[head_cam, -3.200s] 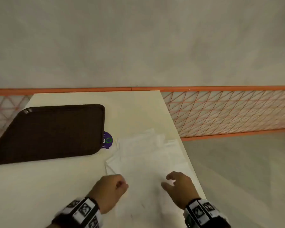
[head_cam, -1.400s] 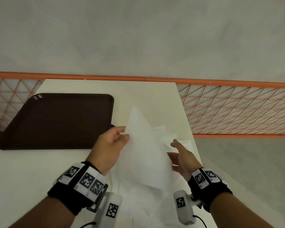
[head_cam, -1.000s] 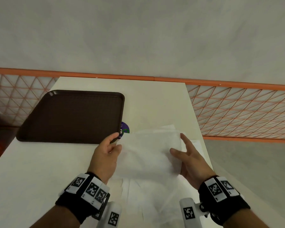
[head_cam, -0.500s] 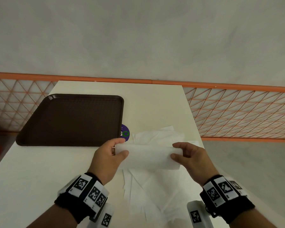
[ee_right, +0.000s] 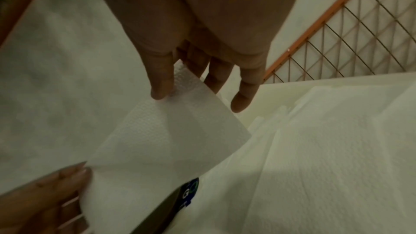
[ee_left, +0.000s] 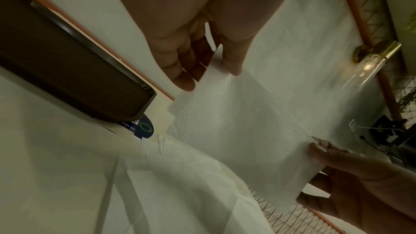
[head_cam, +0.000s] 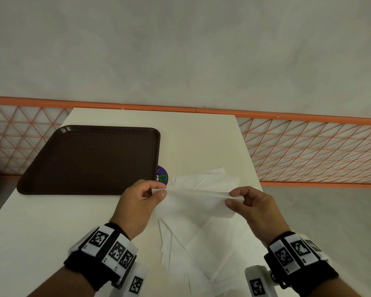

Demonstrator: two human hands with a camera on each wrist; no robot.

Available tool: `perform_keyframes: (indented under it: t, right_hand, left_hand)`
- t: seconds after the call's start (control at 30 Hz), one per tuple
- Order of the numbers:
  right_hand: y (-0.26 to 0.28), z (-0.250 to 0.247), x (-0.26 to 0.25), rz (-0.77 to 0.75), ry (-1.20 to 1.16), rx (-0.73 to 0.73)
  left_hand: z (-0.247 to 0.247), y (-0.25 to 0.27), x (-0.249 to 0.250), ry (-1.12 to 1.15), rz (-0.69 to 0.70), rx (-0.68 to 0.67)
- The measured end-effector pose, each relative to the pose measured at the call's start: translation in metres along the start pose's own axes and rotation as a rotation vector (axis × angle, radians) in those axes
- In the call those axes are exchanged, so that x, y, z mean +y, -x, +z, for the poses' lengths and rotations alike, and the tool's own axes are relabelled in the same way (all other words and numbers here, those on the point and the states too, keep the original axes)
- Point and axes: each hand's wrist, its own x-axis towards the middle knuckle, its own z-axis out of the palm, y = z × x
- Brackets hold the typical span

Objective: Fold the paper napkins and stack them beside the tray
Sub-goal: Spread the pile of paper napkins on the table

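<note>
A white paper napkin (head_cam: 198, 202) (ee_left: 238, 125) (ee_right: 162, 150), folded over into a hanging strip, is held in the air above the table. My left hand (head_cam: 141, 200) (ee_left: 202, 56) pinches its left upper edge between thumb and fingers. My right hand (head_cam: 247, 200) (ee_right: 193, 77) pinches the right upper edge the same way. Beneath them a loose pile of unfolded white napkins (head_cam: 199, 247) (ee_left: 157, 184) (ee_right: 326, 149) lies spread on the table. The dark brown tray (head_cam: 90, 159) (ee_left: 67, 70) sits to the left, with nothing on it.
A round purple sticker (head_cam: 162, 178) shows at the tray's near right corner. The white table (head_cam: 41, 232) ends just right of the napkin pile, with an orange lattice fence (head_cam: 313, 151) and grey floor beyond. A brass wall lamp (ee_left: 371, 60) appears in the left wrist view.
Both hands lifted one napkin off the pile, brought its far edge down over the near edge, and now hold it folded as a narrower strip, drawn taut between them.
</note>
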Motion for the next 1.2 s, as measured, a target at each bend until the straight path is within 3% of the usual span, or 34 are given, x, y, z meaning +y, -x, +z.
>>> perform_keyframes:
  t: [0.1, 0.23, 0.37, 0.57, 0.7, 0.8, 0.9, 0.97, 1.03, 1.1, 1.2]
  right_hand:
    - [0.000, -0.002, 0.000, -0.049, 0.240, 0.035]
    - [0.003, -0.006, 0.000, -0.177, 0.489, 0.040]
    - [0.008, -0.013, -0.007, -0.213, 0.357, 0.017]
    - [-0.004, -0.012, 0.020, 0.014, 0.304, 0.016]
    - [-0.023, -0.004, 0.056, 0.123, 0.583, 0.017]
    - [-0.036, 0.006, 0.071, 0.161, 0.769, 0.014]
    - [-0.032, 0.018, 0.081, -0.041, 1.038, -0.041]
    - [-0.024, 0.034, 0.085, -0.246, 1.121, -0.142]
    - [-0.019, 0.049, 0.088, -0.280, 1.194, -0.341]
    - [-0.017, 0.054, 0.095, -0.231, 1.280, -0.506]
    - [-0.013, 0.041, 0.107, -0.203, 1.388, -0.542]
  left_hand:
    - [-0.001, -0.002, -0.001, -0.006, 0.072, 0.014]
    - [-0.005, -0.003, -0.002, -0.065, 0.127, -0.078]
    - [-0.005, 0.001, 0.003, 0.031, 0.098, -0.096]
    - [0.021, 0.000, -0.029, -0.030, -0.060, -0.114]
    - [0.051, -0.006, -0.060, -0.252, -0.158, -0.121]
    - [0.064, -0.015, -0.067, -0.527, -0.109, -0.104]
    - [0.076, -0.014, -0.068, -0.759, 0.051, -0.080]
    - [0.087, -0.006, -0.068, -0.807, 0.217, -0.211]
    - [0.100, 0.005, -0.078, -0.871, 0.338, -0.400]
    - [0.106, 0.010, -0.087, -0.937, 0.267, -0.535]
    - [0.100, 0.009, -0.082, -1.049, 0.152, -0.494]
